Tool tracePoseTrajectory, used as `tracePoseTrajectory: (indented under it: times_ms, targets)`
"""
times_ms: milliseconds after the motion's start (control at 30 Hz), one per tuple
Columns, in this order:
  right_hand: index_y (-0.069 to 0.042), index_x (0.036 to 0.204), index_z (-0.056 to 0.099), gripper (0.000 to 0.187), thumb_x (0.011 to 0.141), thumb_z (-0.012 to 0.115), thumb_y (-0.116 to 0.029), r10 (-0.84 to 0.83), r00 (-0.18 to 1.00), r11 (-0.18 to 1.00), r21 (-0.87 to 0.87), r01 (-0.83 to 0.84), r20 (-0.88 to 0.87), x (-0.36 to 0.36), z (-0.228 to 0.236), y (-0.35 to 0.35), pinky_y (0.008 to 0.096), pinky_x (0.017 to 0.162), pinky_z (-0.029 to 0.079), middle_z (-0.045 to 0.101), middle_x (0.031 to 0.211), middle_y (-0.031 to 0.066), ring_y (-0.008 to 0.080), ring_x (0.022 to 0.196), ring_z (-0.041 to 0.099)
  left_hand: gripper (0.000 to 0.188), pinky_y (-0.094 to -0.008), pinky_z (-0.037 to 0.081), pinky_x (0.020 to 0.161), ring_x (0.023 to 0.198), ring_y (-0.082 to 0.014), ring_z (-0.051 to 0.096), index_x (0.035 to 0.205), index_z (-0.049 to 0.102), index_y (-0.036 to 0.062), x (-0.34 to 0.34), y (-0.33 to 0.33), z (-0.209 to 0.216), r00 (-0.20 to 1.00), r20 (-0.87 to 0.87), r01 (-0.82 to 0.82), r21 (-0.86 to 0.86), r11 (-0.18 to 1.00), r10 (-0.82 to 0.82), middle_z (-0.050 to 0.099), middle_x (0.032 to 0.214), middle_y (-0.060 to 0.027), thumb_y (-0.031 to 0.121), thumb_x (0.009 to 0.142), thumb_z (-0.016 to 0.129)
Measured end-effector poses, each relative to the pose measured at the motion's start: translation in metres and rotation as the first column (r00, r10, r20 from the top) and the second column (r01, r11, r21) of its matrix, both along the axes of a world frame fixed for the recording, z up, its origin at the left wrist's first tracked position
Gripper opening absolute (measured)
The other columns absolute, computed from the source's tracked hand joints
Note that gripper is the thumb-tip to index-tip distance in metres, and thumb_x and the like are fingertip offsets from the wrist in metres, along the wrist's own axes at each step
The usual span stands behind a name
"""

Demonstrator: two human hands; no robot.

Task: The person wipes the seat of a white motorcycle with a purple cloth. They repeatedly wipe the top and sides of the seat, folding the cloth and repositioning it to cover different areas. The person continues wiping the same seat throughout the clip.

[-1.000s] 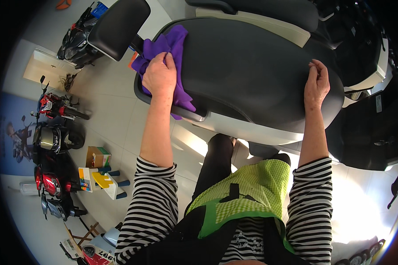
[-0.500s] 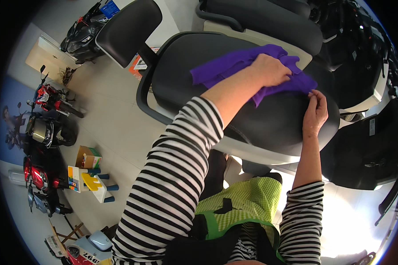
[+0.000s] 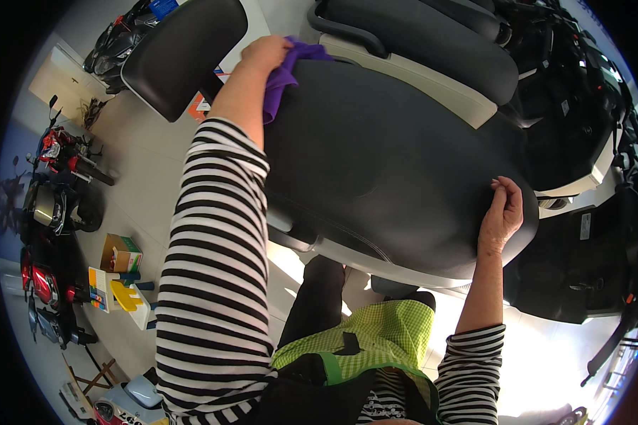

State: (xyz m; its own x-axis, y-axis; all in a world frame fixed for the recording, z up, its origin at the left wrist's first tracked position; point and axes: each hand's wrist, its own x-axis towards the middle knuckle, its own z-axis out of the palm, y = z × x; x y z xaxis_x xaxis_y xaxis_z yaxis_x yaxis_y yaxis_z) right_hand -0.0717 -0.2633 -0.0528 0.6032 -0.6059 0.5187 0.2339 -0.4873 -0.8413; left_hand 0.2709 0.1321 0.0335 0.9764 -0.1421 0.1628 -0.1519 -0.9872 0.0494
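Note:
A long black scooter seat with a stitched seam stretches in front of me. At its far left end, my left hand is closed on a purple cloth, which drapes over the seat's edge there. Over on the seat's right end, my right hand rests with its fingers curled together and no cloth in it. Just beyond my left hand stands a black padded backrest.
Another scooter seat lies close behind, with dark scooters packed at the right. On the left, a red motorcycle and other motorcycles line the wall. A cardboard box and a small white-and-yellow table stand on the floor.
My left hand has swept the purple cloth from the middle of the seat to its far left end. My right hand has let go of the cloth's corner and stays near the right end.

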Motion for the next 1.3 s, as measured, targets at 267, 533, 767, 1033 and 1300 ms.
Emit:
tracePoseTrajectory:
  times_ms: [267, 533, 767, 1033, 1300]
  targets:
    - [-0.001, 0.103, 0.068, 0.015, 0.096, 0.055, -0.002, -0.004, 1.0, 1.0, 0.003, 0.004, -0.018, -0.002, 0.001, 0.001, 0.0215, 0.081, 0.048, 0.068, 0.089, 0.0028, 0.0085, 0.084, 0.062, 0.036, -0.051, 0.047, 0.101, 0.124, -0.0398, 0.057, 0.125, 0.066, 0.0046, -0.039, 0.024, 0.013, 0.933, -0.107, -0.334, 0.098, 0.937, 0.344, 0.06, 0.132, -0.0209, 0.011, 0.093, 0.049]
    - [-0.002, 0.102, 0.068, 0.015, 0.095, 0.055, -0.003, 0.029, 1.0, 1.0, 0.006, -0.029, -0.001, 0.0, 0.001, 0.001, 0.021, 0.079, 0.048, 0.068, 0.089, 0.0023, 0.0081, 0.083, 0.062, 0.036, -0.0514, 0.047, 0.101, 0.121, -0.0434, 0.058, 0.123, 0.065, 0.0015, -0.064, 0.022, 0.017, 0.927, -0.139, -0.348, 0.029, 0.937, 0.349, 0.06, 0.131, -0.0236, 0.012, 0.093, 0.047]
    - [-0.003, 0.101, 0.069, 0.016, 0.094, 0.055, -0.006, 0.014, 1.0, 1.0, -0.022, -0.014, -0.024, 0.004, 0.0, -0.001, 0.0217, 0.078, 0.049, 0.069, 0.087, 0.002, 0.0091, 0.082, 0.063, 0.031, -0.048, 0.051, 0.091, 0.107, -0.0434, 0.063, 0.108, 0.07, -0.0005, -0.133, 0.083, -0.007, 0.971, -0.038, -0.236, 0.01, 0.972, 0.236, 0.066, 0.115, -0.0247, 0.018, 0.095, 0.048]
    - [-0.005, 0.101, 0.071, 0.017, 0.094, 0.056, -0.007, 0.025, 1.0, 0.995, -0.1, -0.025, -0.004, 0.009, -0.005, -0.009, 0.0241, 0.079, 0.051, 0.071, 0.088, 0.0041, 0.0107, 0.084, 0.066, 0.025, -0.051, 0.053, 0.077, 0.087, -0.0406, 0.067, 0.103, 0.068, 0.0052, -0.315, 0.055, -0.034, 0.949, 0.244, -0.161, -0.172, 0.972, 0.201, 0.07, 0.091, -0.0201, 0.025, 0.096, 0.054]
    - [-0.004, 0.102, 0.071, 0.02, 0.092, 0.056, -0.011, 0.067, 0.998, 0.995, -0.074, -0.068, -0.021, 0.011, -0.008, -0.019, 0.0251, 0.081, 0.05, 0.071, 0.09, 0.0047, 0.0121, 0.085, 0.066, 0.022, -0.044, 0.056, 0.056, 0.061, -0.0316, 0.068, 0.104, 0.06, 0.0049, -0.38, -0.044, -0.068, 0.907, 0.391, -0.004, -0.358, 0.934, 0.154, 0.067, 0.072, -0.0123, 0.023, 0.092, 0.06]
